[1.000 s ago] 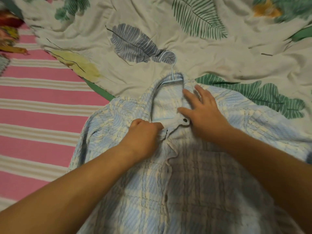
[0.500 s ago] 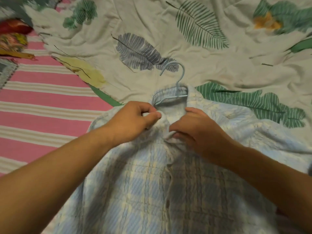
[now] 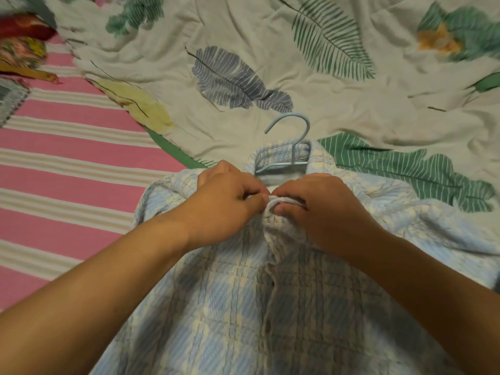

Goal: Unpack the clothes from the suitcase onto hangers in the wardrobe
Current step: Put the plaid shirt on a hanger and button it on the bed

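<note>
A light blue and cream checked shirt (image 3: pixel 243 307) lies front up on the bed. A pale blue hanger (image 3: pixel 293 147) sits inside its collar, with the hook sticking out onto the leaf-print sheet. My left hand (image 3: pixel 227 204) pinches the left edge of the shirt's front just below the collar. My right hand (image 3: pixel 322 209) pinches the right edge against it, so the two hands meet at the top button area. The top button itself is hidden under my fingers.
A cream sheet with green and grey leaf prints (image 3: pixel 270 63) covers the far part of the bed. A pink and beige striped cover (image 3: pixel 67 163) lies on the left. Colourful folded clothes (image 3: pixel 21 44) sit at the far left edge.
My right hand went from lying flat on the collar to pinching the shirt's front edge. Both hands came together below the collar, and the hanger's hook now shows more fully.
</note>
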Tool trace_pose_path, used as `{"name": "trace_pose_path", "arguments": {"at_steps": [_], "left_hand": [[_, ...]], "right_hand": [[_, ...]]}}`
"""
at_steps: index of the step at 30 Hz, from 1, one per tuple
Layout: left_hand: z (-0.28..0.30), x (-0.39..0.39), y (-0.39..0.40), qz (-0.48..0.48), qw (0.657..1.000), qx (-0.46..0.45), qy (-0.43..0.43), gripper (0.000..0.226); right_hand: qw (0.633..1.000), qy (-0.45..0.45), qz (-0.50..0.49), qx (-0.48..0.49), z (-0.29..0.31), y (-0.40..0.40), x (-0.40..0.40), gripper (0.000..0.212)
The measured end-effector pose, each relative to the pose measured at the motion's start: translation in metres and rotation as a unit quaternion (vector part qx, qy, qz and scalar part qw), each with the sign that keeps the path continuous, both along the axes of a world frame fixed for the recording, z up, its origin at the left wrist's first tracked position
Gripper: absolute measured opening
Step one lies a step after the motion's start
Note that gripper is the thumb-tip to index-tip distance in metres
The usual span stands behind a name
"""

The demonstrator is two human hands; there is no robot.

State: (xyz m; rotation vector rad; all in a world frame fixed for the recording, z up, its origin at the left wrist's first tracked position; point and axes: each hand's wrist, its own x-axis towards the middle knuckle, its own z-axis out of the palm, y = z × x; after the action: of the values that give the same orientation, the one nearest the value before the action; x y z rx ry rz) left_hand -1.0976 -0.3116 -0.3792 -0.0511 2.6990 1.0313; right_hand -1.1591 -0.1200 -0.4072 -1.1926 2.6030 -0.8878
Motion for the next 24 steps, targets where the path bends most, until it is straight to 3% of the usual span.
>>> {"name": "trace_pose_path", "arguments": {"at_steps": [4, 8, 12, 14, 17, 19, 21, 24], "left_hand": [[-0.005, 0.017, 0.013, -0.021, 0.994, -0.061, 0.087, 0.016], [-0.022, 0.028, 0.018, -0.045, 0.987, -0.059, 0.139, 0.01], [-0.035, 0.043, 0.019, -0.114, 0.978, -0.097, 0.148, 0.008], [-0.04, 0.058, 0.027, -0.104, 0.975, -0.132, 0.147, 0.005], [-0.048, 0.081, 0.036, -0.088, 0.97, -0.169, 0.149, 0.009], [-0.051, 0.09, 0.044, -0.088, 0.962, -0.183, 0.184, 0.006], [-0.048, 0.099, 0.054, -0.084, 0.952, -0.199, 0.218, 0.006], [-0.035, 0.116, 0.062, -0.099, 0.946, -0.209, 0.227, 0.009]], "right_hand": [[1.0, -0.007, 0.023, 0.005, 0.001, 0.004, 0.001, 0.043], [0.998, 0.066, -0.004, 0.023, -0.009, 0.011, 0.022, 0.04], [0.999, 0.026, -0.015, -0.017, -0.021, 0.028, 0.053, 0.019], [0.996, -0.005, -0.068, -0.054, -0.016, 0.038, 0.06, 0.018], [0.972, -0.04, -0.202, -0.114, -0.004, 0.045, 0.052, 0.042], [0.985, -0.047, -0.164, -0.031, -0.001, 0.04, 0.043, 0.045], [0.994, 0.003, -0.083, 0.069, -0.003, 0.034, 0.046, 0.028], [0.989, -0.04, -0.135, 0.037, 0.005, 0.043, 0.072, 0.022]]}}
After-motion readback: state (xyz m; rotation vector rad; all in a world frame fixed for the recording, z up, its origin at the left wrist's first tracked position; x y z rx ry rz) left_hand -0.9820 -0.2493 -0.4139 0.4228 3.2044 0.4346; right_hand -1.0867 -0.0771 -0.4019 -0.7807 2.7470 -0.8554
